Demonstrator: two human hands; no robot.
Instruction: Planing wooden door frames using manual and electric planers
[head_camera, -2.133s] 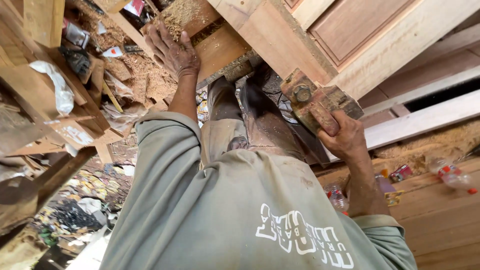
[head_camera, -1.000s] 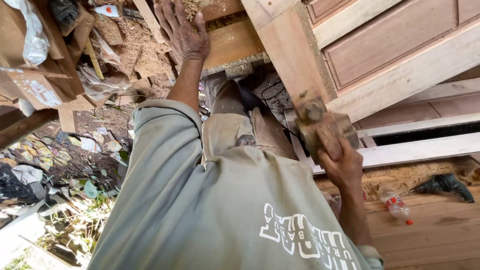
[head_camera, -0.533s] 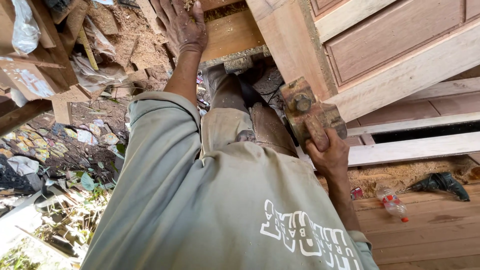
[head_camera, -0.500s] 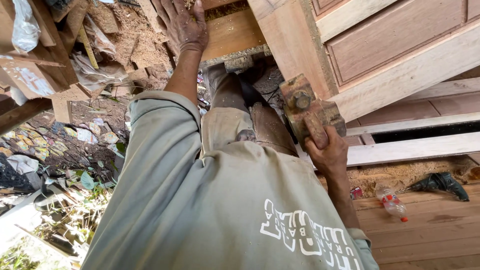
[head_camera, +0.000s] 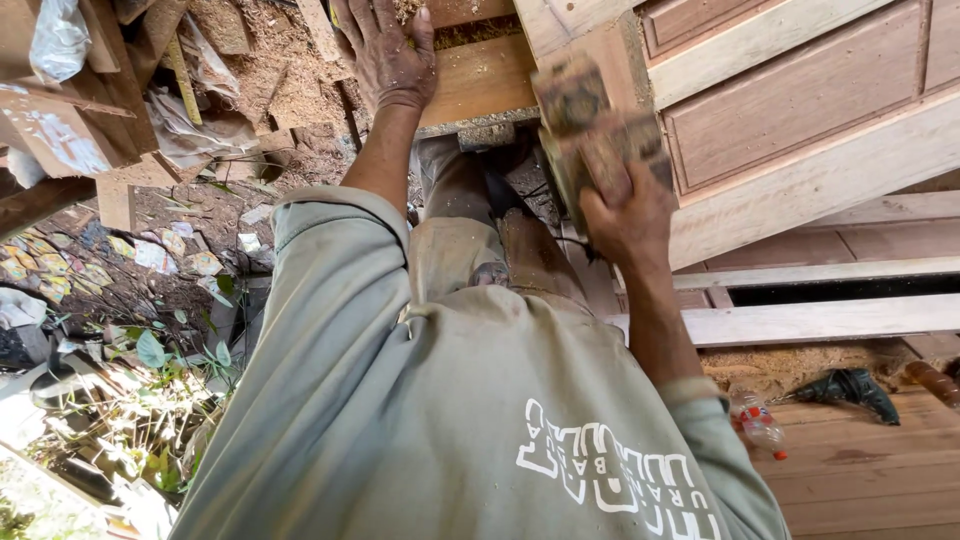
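Down at nine o'clock, the ground is strewn with litter and green leaves (head_camera: 150, 350), and above them, toward ten o'clock, stacked wood offcuts (head_camera: 70, 130) sit with a crumpled plastic bag (head_camera: 58, 40) on top. Sawdust (head_camera: 270, 60) covers the boards near eleven o'clock.

At twelve o'clock the left hand (head_camera: 385, 55) lies flat, palm down, with its fingers spread, pressed on a wooden plank (head_camera: 480, 85) at the edge of the workpiece. The grey-green sleeve (head_camera: 330, 300) runs from that wrist down to six o'clock, where the shirt fills the lower middle of the view. Between the arms, the person's legs in dusty trousers (head_camera: 455, 250) stand under the plank.

Just right of twelve o'clock, the right hand (head_camera: 625, 215) is clenched in a fist round the lower part of a worn wooden block (head_camera: 590, 120), which is blurred. The block is raised just beside the pale upright frame (head_camera: 590, 40) of a panelled wooden door (head_camera: 800, 110) lying across one to two o'clock; whether the block touches the frame I cannot tell.

At three o'clock, pale wooden rails (head_camera: 820, 320) run across. Toward four o'clock, a plastic bottle (head_camera: 760, 425) with a red cap lies on the plank floor (head_camera: 880, 480), near a dark green power tool (head_camera: 850, 390) beside a drift of sawdust.
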